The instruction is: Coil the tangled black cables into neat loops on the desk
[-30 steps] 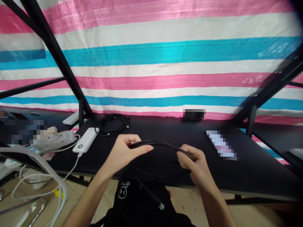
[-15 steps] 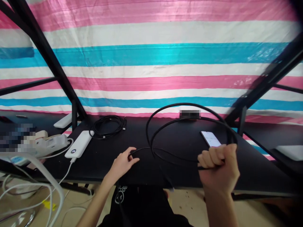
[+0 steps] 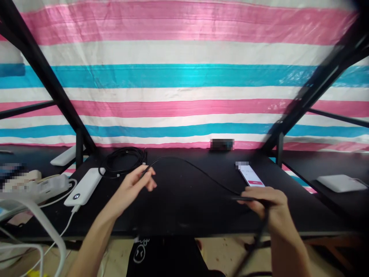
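A thin black cable (image 3: 196, 166) arches above the black table between my two hands. My left hand (image 3: 135, 182) pinches one stretch of it between thumb and fingers, left of the middle. On the right, my right hand (image 3: 268, 204) is closed round more of the same cable, and a blurred bundle of it hangs down past the wrist and the table edge. A coiled black cable (image 3: 122, 159) lies on the table just beyond my left hand. Close behind my right hand rests a phone (image 3: 249, 175) with its screen lit.
A white power bank (image 3: 85, 186) with a white cable plugged in lies at the left of the table (image 3: 184, 207). Further left are a power strip (image 3: 54, 188) and white cables. A small dark box (image 3: 221, 144) stands at the back, before a striped sheet (image 3: 178, 77). Black frame bars slope on both sides.
My right hand has turned over and its large upright loops have dropped below the table edge. The cable between the hands now forms one arch. My left hand has moved slightly left.
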{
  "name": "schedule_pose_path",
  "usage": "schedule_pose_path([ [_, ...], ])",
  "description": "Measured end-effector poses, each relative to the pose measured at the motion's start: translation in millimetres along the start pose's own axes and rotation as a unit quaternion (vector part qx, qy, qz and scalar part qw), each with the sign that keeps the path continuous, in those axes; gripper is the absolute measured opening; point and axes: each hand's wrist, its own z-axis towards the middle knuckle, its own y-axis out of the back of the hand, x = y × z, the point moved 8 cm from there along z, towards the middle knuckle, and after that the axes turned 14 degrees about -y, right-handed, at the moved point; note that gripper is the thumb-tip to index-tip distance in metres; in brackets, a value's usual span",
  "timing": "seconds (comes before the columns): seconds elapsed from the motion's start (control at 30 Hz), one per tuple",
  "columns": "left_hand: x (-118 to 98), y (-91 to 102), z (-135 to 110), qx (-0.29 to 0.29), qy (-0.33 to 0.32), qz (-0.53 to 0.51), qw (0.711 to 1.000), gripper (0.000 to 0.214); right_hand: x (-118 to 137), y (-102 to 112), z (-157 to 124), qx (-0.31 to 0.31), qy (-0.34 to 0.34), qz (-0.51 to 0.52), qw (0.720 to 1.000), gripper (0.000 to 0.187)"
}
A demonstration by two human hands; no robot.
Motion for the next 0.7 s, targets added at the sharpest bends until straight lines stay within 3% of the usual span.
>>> schedule_pose_path([
  [0.07,-17,-34.1,5,0.028,-0.029,-0.004,0.999,0.025,24,-23,2,0.019,0.026,-0.021,0.999,0.022],
  [0.17,-28,-83.4,-1,0.112,-0.019,-0.025,0.993,0.032,45,-56,4,0.05,0.02,-0.045,0.998,0.01],
  [0.23,-28,-98.0,-8,0.135,-0.008,-0.024,0.991,0.036,49,-66,4,0.044,0.013,-0.052,0.998,0.01],
  [0.47,-32,-98.1,-17,0.238,-0.043,0.075,0.968,0.021,36,-64,3,0.022,0.001,-0.039,0.999,0.018],
  [0.6,-48,-88.7,-14,0.207,-0.103,0.103,0.967,0.021,36,-71,3,0.054,-0.007,-0.068,0.996,0.022],
  [0.7,-48,-79.3,-13,0.198,-0.067,0.061,0.976,0.028,30,-72,4,0.097,-0.034,-0.063,0.993,0.017],
])
